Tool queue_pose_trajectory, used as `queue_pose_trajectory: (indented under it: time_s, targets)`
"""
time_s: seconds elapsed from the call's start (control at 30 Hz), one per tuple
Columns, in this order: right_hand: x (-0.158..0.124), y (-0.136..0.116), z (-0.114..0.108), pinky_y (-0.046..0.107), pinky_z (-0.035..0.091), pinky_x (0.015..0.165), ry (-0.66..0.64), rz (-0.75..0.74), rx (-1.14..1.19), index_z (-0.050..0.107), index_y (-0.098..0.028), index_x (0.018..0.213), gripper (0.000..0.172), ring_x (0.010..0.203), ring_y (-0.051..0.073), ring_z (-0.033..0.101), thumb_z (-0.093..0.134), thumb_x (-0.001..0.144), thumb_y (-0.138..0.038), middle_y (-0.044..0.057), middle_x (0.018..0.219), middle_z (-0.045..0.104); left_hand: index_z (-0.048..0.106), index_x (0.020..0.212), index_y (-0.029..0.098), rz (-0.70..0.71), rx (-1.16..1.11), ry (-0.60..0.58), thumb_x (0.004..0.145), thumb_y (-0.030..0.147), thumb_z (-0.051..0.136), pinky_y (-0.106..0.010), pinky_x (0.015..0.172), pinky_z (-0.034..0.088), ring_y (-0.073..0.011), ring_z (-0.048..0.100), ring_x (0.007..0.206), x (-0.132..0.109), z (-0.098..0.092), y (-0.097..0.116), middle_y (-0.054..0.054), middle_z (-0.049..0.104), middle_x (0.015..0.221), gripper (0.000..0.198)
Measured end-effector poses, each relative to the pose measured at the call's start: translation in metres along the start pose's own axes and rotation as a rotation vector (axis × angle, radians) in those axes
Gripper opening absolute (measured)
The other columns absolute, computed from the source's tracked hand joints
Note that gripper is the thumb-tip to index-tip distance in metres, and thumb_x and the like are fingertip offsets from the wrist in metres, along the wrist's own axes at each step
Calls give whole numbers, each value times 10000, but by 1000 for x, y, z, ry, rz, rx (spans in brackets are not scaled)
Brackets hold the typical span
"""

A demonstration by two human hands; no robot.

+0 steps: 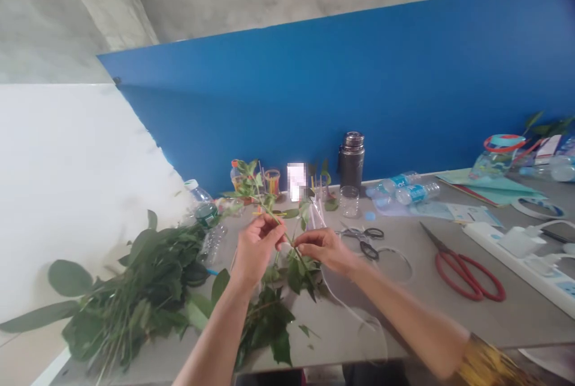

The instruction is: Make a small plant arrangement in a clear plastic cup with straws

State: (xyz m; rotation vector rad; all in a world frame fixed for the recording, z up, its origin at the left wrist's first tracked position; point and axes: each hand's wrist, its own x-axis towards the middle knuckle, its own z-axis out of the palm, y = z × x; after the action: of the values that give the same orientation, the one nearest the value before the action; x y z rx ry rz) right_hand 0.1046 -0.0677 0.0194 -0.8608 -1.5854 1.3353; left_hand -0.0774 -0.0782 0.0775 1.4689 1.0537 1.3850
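Observation:
Over the middle of the table, my left hand (pixel 259 248) pinches a slender green leafy stem (pixel 269 202) between thumb and fingers. The stem slants from upper left to lower right, its leaves at both ends. Closed on the same stem a little lower down is my right hand (pixel 330 251), thumb against fingertips. A thin whitish cord (pixel 344 302) trails from near the right hand to the table's front; whether it is held or tied to the stem, I cannot tell. Cut leaves (pixel 269 320) lie beneath the hands.
A big heap of leafy branches (pixel 139 290) fills the left. Black-handled scissors (pixel 369 241), red-handled shears (pixel 469 272) and a white power strip (pixel 530 266) lie at right. Behind stand a dark thermos (pixel 351 164) and a clear cup (pixel 349 201). Plastic bottles (pixel 417 193) lie nearby.

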Motion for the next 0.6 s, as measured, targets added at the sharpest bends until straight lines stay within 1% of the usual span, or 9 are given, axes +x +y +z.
queue_pose_trajectory:
  time_s: [0.1,0.2,0.27,0.43,0.53,0.6]
  targets:
    - [-1,3,-2,240,309,530,49,-8,16,750,-139,788,275,563,93,397,736,761,-413,-19,603,542,653,791,165,37,67,-53,781,324,736,-234,577,486,-113,575,555,0,12,-2,15,627,639,180]
    - [-2,5,-4,241,308,531,85,-59,49,710,-141,711,290,572,98,407,735,765,-424,-15,601,528,638,740,171,79,92,-103,800,335,704,-240,603,495,-125,589,584,1,16,0,12,620,642,187]
    - [-3,5,-4,241,323,536,86,-83,50,702,-140,694,271,571,102,429,724,779,-396,-9,602,545,635,716,172,94,98,-126,806,326,686,-233,605,490,-123,584,592,1,17,3,10,617,649,185]
    - [-6,-2,-3,229,361,557,105,-140,-14,711,-145,723,136,580,107,489,667,784,-259,-3,631,612,653,723,171,118,107,-132,799,332,696,-219,587,472,-121,574,599,-2,20,6,6,628,672,184]
    - [-7,-4,-2,231,365,554,123,-140,-15,675,-148,675,142,572,112,489,664,763,-259,-6,601,591,671,748,172,131,101,-125,800,336,703,-227,602,492,-127,594,601,-4,23,6,2,645,678,174]
    - [-7,-3,-4,235,353,546,110,-140,8,650,-149,649,149,566,114,473,667,739,-266,-9,583,567,669,734,179,143,128,-112,811,324,690,-229,609,501,-128,602,592,-6,24,6,6,645,658,166]
